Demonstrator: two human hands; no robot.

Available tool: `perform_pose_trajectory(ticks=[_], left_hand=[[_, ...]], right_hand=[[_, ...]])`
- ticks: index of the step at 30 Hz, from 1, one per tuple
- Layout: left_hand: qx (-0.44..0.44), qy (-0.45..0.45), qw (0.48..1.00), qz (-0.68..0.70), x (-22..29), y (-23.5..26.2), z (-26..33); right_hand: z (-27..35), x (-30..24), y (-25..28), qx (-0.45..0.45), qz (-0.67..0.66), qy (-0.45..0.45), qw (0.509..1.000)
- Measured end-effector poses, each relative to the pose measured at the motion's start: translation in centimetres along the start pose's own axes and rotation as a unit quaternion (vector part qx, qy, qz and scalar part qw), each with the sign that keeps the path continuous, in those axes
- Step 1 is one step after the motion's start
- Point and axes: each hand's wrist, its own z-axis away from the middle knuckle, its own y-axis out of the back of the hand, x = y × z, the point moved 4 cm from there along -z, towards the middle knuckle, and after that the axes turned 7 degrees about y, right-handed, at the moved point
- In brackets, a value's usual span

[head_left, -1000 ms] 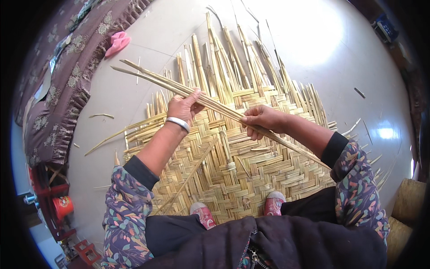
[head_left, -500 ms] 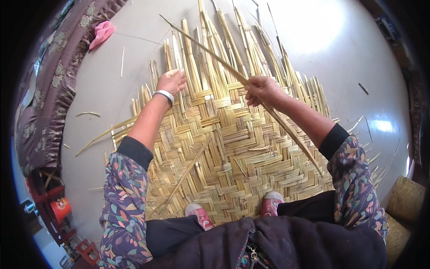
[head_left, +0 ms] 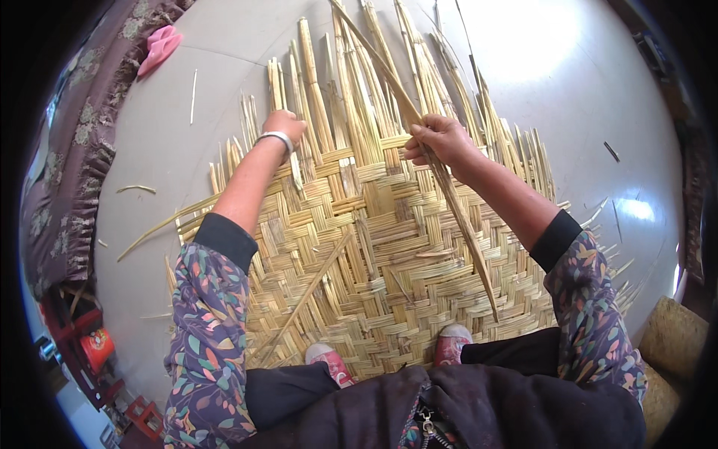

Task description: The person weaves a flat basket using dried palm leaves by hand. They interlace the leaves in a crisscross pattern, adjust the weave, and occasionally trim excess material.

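right hand point(head_left: 441, 141) grips a long bamboo strip point(head_left: 449, 194) angled across the woven mat point(head_left: 374, 247); left hand point(head_left: 283, 126) presses loose strips point(head_left: 295, 161) flat, fingers closed.

We cannot see the fingertips of the left hand point(head_left: 284, 126); they tuck among the upright strips at eleven o'clock. The long strip point(head_left: 449, 194) in the right hand point(head_left: 437, 138) runs off the top edge at twelve o'clock, its far end cut away. Our knees and dark clothing hide the near edge of the woven mat point(head_left: 374, 247) at six o'clock. At seven o'clock, red objects point(head_left: 90, 344) sit too warped and dim to identify.
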Motion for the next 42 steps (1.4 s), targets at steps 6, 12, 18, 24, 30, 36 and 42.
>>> perform_pose_trajectory(ticks=[6,12,18,24,30,36,42], left_hand=[[-0.126,0.034,0.944,0.304,-0.1,0.9,0.9],[-0.19,0.053,0.897,0.395,0.9,-0.3,0.2],[-0.219,0.023,0.913,0.343,1.0,-0.7,-0.9],[-0.285,0.004,0.817,0.502,1.8,-1.3,0.1],[-0.292,0.006,0.83,0.475,2.7,-0.8,-0.1],[-0.302,-0.008,0.805,0.51,3.6,0.3,0.4],[-0.291,-0.024,0.803,0.52,4.3,0.8,0.3]], right_hand=[[-2.5,-1.8,-3.3,-0.029,-0.02,0.024,0.999],[-6.5,-2.3,-5.6,-0.034,-0.08,0.067,0.994],[-8.3,-1.7,-5.9,-0.034,-0.104,0.061,0.992],[-8.8,-1.0,-6.0,-0.031,-0.128,0.048,0.99],[-7.8,-1.1,-5.4,0.019,-0.209,0.033,0.977],[-8.2,-1.5,-5.1,-0.004,-0.198,-0.028,0.98],[-7.7,-1.7,-5.5,-0.027,-0.164,0.001,0.986]])
